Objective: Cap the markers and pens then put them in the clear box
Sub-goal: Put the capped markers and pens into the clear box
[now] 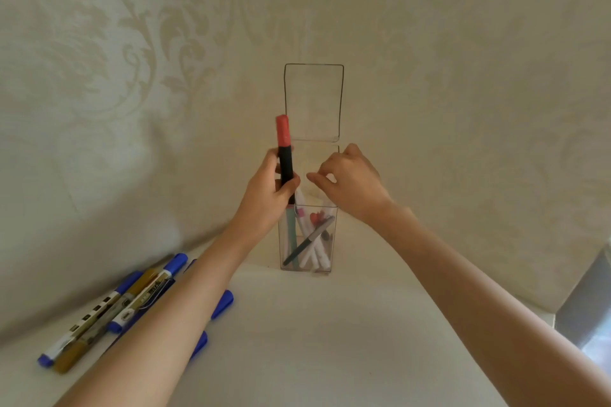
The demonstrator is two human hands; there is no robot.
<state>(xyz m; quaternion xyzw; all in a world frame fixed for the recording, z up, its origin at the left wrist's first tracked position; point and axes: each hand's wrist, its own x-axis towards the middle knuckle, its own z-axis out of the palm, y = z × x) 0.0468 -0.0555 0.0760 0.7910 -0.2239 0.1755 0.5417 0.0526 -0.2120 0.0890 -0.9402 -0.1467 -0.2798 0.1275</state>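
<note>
A tall clear box (331, 241) stands in the middle of the table with its hinged lid (313, 102) raised behind it. Inside it lie several pens and markers (314, 241), white, grey and pale green. My left hand (267, 195) grips a black marker with a red cap (285, 155), held upright just above the box's left side. My right hand (353, 182) hovers over the box's opening, fingers curled and apart, holding nothing.
Several blue, gold and white markers (109, 311) lie on the table at the lower left, partly hidden by my left forearm. A patterned cream wall rises behind. A grey object (588, 301) sits at the right edge.
</note>
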